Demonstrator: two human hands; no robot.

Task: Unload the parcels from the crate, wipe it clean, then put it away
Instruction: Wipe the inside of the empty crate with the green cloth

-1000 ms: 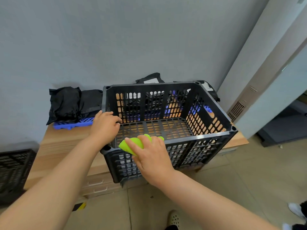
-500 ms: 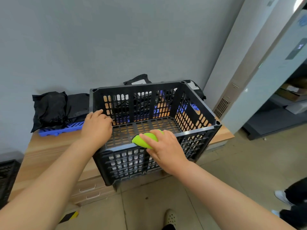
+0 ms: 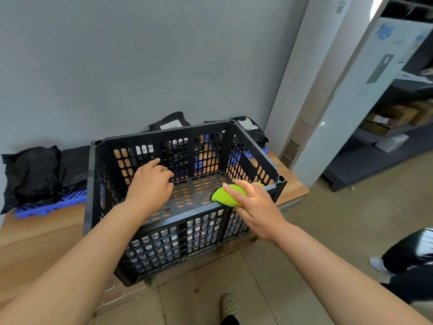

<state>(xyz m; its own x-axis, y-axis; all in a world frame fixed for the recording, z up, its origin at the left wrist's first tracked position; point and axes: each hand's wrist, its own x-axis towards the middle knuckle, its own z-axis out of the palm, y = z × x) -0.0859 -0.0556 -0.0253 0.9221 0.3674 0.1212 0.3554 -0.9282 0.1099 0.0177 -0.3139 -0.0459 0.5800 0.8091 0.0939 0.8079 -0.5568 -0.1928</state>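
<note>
The black slotted crate (image 3: 164, 135) stands on a wooden cabinet (image 3: 35, 242), and nothing lies inside it. My right hand (image 3: 255, 202) holds a lime-green cloth (image 3: 225, 195) down on the crate's near rim, close to the right corner. My left hand (image 3: 150, 184) reaches over the near rim into the crate with loosely curled fingers, holding nothing, near the back wall. Black parcels lie outside the crate: two at the left (image 3: 30, 174), one behind it (image 3: 171, 123) and one at the back right (image 3: 250, 127).
A blue plastic pallet (image 3: 51, 202) lies under the left parcels. A white column unit (image 3: 304, 113) stands right of the cabinet, with grey shelving (image 3: 386, 127) holding boxes beyond it. Another person's legs (image 3: 410, 254) show at the right edge. My shoe (image 3: 229, 306) is on the tiled floor.
My right hand slid the green cloth along the near rim toward the right corner. My left hand let go of the left rim and moved into the crate.
</note>
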